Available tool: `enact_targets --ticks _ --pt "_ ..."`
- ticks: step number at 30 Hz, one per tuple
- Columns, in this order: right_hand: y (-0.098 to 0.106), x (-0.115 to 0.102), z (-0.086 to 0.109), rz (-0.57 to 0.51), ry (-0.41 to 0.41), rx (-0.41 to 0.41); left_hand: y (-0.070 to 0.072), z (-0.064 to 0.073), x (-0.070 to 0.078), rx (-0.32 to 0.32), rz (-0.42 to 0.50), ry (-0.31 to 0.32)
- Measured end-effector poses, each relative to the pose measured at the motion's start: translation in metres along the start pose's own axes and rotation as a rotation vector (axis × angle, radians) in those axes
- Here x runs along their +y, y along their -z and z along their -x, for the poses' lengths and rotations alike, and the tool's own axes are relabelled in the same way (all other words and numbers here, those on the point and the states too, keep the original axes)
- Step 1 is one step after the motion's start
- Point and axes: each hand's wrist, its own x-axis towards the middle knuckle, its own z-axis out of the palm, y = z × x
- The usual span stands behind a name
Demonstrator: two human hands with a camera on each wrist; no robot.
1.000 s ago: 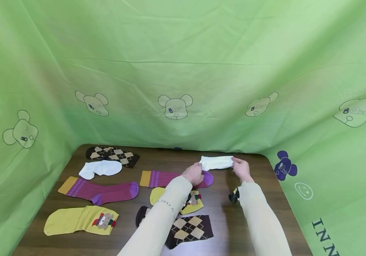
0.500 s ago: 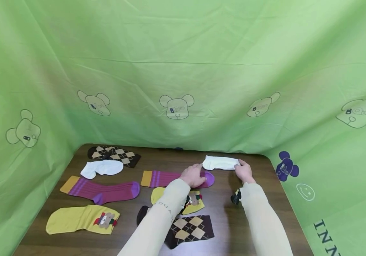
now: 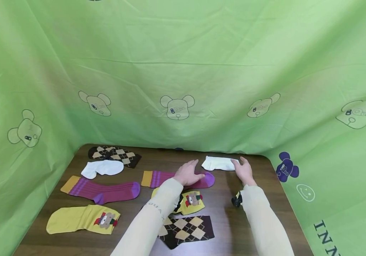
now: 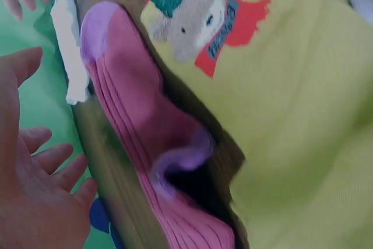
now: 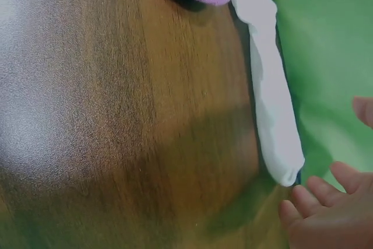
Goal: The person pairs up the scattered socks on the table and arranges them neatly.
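A white sock (image 3: 218,163) lies flat near the table's back edge. My right hand (image 3: 243,170) is at its right end, fingers spread and holding nothing; in the right wrist view the fingertips are right by the end of the white sock (image 5: 274,91). Left of it, my left hand (image 3: 187,173) hovers over a magenta sock (image 3: 163,179) with a purple toe and orange cuff, hiding part of it. That hand's fingers (image 4: 67,173) are parted and relaxed in the left wrist view. Nearer me is a yellow bear sock (image 3: 193,202), partly covered by the left sleeve.
On the left lie another white sock (image 3: 102,168), a magenta sock (image 3: 106,192), a yellow bear sock (image 3: 81,219) and a brown argyle sock (image 3: 115,154). A second argyle sock (image 3: 189,227) lies at front centre, partly under the left arm. Green cloth (image 3: 176,71) hangs round the table.
My left hand has let go of the white sock's left end and drawn back to the left. The sock has shifted slightly right, and my right hand has released its right end.
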Motion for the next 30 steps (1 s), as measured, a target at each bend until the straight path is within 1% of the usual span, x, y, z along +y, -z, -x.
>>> enact_targets --ticks 8,11,18,22,26,30 --pt "-0.006 -0.009 0.005 -0.025 0.015 -0.01 0.015 0.007 -0.015 0.024 0.068 -0.017" --pt "-0.009 -0.013 0.008 -0.011 0.034 -0.018 0.019 0.008 -0.018 0.034 0.092 -0.021" --pt "-0.015 -0.022 0.015 0.027 0.087 -0.035 0.031 0.014 -0.026 0.059 0.113 -0.033" --pt "-0.018 -0.026 0.018 0.052 0.114 -0.043 0.038 0.018 -0.032 0.091 0.106 -0.041" --pt "-0.021 -0.031 0.021 0.079 0.145 -0.044 0.044 0.022 -0.04 0.127 0.067 -0.045" --pt "-0.025 -0.034 0.024 0.105 0.184 -0.047 0.05 0.027 -0.043 0.143 0.045 -0.043"
